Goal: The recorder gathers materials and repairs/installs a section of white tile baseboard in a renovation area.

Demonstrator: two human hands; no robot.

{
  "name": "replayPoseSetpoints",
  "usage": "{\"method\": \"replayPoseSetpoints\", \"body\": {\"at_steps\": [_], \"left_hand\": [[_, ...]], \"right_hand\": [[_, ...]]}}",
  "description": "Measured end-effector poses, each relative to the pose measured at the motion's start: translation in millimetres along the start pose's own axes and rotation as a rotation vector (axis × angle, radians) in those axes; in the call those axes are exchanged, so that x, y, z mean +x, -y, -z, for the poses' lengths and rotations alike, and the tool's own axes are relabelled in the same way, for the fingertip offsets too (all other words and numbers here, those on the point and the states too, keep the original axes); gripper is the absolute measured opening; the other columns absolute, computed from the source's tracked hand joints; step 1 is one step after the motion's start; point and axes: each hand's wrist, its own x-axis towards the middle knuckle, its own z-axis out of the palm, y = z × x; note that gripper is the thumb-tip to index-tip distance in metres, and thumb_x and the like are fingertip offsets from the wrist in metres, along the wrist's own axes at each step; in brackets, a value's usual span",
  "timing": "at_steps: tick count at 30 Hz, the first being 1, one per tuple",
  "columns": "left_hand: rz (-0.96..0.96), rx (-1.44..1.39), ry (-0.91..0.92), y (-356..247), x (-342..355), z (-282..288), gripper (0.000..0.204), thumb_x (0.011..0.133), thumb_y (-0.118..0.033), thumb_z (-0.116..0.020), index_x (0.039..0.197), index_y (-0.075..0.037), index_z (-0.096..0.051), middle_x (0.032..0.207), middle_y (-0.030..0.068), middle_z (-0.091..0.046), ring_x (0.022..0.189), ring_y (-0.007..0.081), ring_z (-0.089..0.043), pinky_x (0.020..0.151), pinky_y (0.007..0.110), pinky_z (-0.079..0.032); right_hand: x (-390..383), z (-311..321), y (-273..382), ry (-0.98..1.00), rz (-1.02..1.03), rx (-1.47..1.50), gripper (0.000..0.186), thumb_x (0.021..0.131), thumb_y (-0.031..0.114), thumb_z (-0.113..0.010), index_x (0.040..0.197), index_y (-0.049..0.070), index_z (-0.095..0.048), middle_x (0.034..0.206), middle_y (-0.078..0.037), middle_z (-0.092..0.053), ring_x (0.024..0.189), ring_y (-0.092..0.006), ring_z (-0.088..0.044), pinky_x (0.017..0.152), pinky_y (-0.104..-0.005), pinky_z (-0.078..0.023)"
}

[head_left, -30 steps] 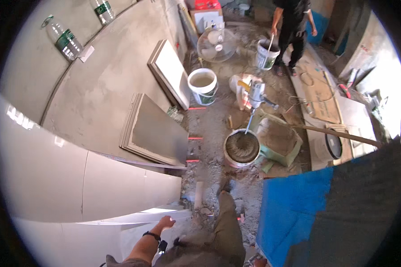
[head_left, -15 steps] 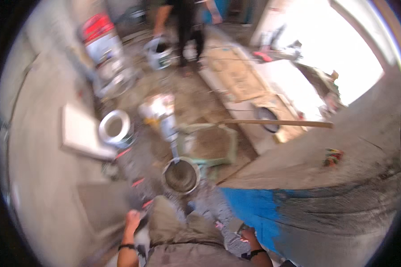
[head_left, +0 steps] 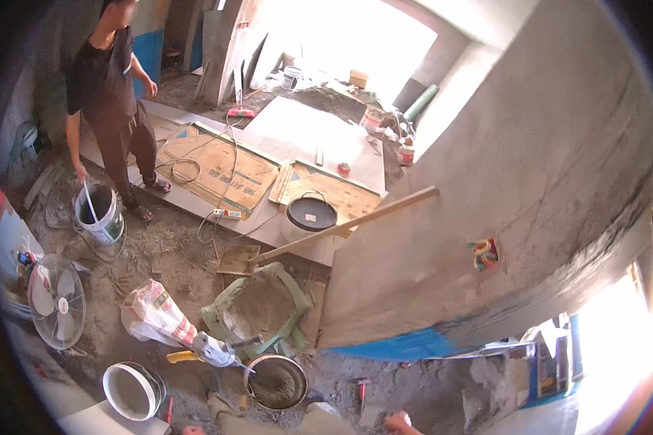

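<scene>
My right hand (head_left: 399,424) is at the bottom edge, closed on a grey flat tool (head_left: 372,417), partly cut off. My left hand (head_left: 192,431) barely shows at the lower edge; its fingers are hidden. Ahead of my legs (head_left: 319,420) stands a bucket of grey mortar (head_left: 279,388), with a yellow-handled power mixer (head_left: 210,348) tilted at its rim. A white bucket (head_left: 127,391) is on the left, and a red-handled tool (head_left: 363,391) lies right of the mortar. Behind are a printed sack (head_left: 156,312) and a green open sack of powder (head_left: 254,304).
A person (head_left: 101,101) stands at upper left, holding a stick in a bucket (head_left: 101,225). A fan (head_left: 58,304) is at left. Cardboard sheets (head_left: 218,167), a cable and a lidded bucket (head_left: 301,225) are behind. A long pole (head_left: 355,225) leans against the right wall (head_left: 522,181).
My view has swung right, bringing the doorway and right wall in. My hands sit lower, nearly out of view. The co-worker's free arm is slightly bent; they still hold the stick.
</scene>
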Motion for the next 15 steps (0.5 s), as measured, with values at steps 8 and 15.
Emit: {"method": "replayPoseSetpoints", "body": {"at_steps": [8, 15], "left_hand": [[0.318, -0.733, 0.130, 13.4, 160.2, 70.3, 0.012, 0.087, -0.010, -0.055, 0.083, 0.001, -0.057, 0.061, 0.0104, -0.059, 0.047, 0.0209, -0.060, 0.040, 0.033, -0.047], [0.104, -0.365, 0.243, 35.5, 179.4, 85.5, 0.025, 0.088, -0.013, -0.062, 0.112, -0.008, -0.067, 0.082, 0.0140, -0.071, 0.067, 0.0208, -0.068, 0.063, 0.037, -0.055]], "right_hand": [[-183.6, -25.4, 106.6, -0.126, 0.104, 0.476, 0.021, 0.079, 0.030, -0.062, 0.076, 0.011, -0.071, 0.069, -0.014, -0.066, 0.061, -0.0332, -0.063, 0.053, -0.0425, -0.049], [-224.6, -0.2, 192.0, -0.228, -0.131, 0.269, 0.016, 0.076, 0.024, -0.064, 0.071, 0.012, -0.073, 0.074, -0.012, -0.070, 0.063, -0.0257, -0.067, 0.054, -0.0415, -0.050]]}}
